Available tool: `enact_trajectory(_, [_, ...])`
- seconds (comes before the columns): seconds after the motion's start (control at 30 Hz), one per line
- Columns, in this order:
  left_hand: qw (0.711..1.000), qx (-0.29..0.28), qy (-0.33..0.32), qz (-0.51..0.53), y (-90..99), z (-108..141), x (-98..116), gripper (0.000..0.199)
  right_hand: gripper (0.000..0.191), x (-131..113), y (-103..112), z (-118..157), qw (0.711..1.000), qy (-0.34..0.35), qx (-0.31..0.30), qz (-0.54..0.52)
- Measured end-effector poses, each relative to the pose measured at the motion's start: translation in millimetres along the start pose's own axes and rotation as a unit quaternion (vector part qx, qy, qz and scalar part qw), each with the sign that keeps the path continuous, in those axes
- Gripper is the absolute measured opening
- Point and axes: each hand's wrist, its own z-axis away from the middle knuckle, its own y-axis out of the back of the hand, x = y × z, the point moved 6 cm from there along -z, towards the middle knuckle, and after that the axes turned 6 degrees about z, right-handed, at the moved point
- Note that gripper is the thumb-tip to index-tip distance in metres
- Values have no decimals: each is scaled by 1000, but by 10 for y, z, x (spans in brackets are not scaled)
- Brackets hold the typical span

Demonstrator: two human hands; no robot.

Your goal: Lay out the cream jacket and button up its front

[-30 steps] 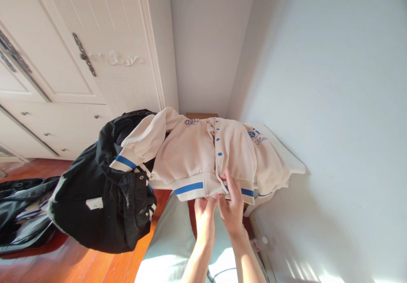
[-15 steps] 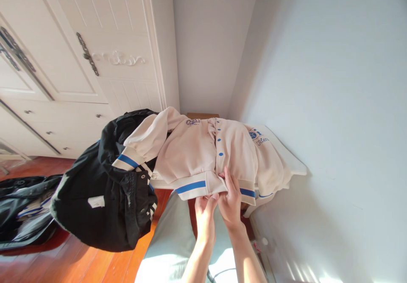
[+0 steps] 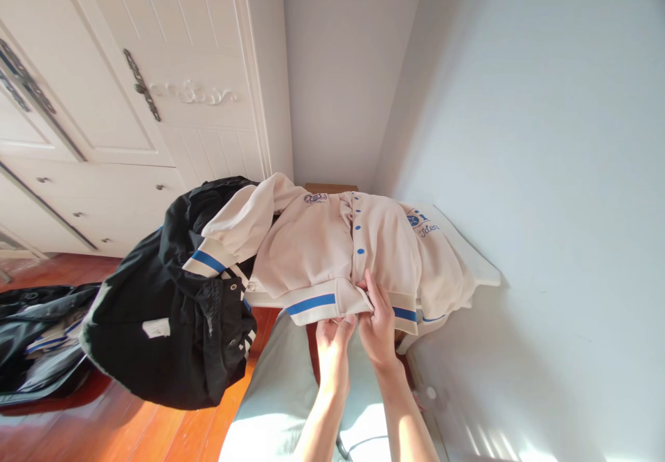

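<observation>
A cream jacket with blue snap buttons and blue-striped ribbed hems lies spread in front of me, its front placket closed along most of its length. My left hand pinches the bottom hem near the placket, thumb on top and fingers tucked beneath. Beside it, my right hand grips the hem's other front edge, fingers lying on the fabric. Both hands nearly meet at the lowest part of the placket. Whatever snap sits between the fingers is hidden.
Black clothing with a white label drapes off the left end of the white surface under the jacket. An open suitcase holding clothes lies on the wooden floor. A white wardrobe stands behind left; a wall rises at right.
Almost nothing differs. Both hands keep their hold on the hem, with only a very slight shift of the left hand; the jacket lies as before.
</observation>
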Motion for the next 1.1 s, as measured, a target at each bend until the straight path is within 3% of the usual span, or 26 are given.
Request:
enact_trajectory(0.27, [999,17,12,-36,77,-16,-58,29,79,21,-2,-16,999,-36,26,-1])
enact_trajectory(0.67, [999,24,13,-35,45,6,-58,29,66,38,28,-44,995,-91,27,-20])
enact_trajectory(1.1, [999,26,34,-18,98,-1,-83,27,69,96,35,30,996,-83,33,-25])
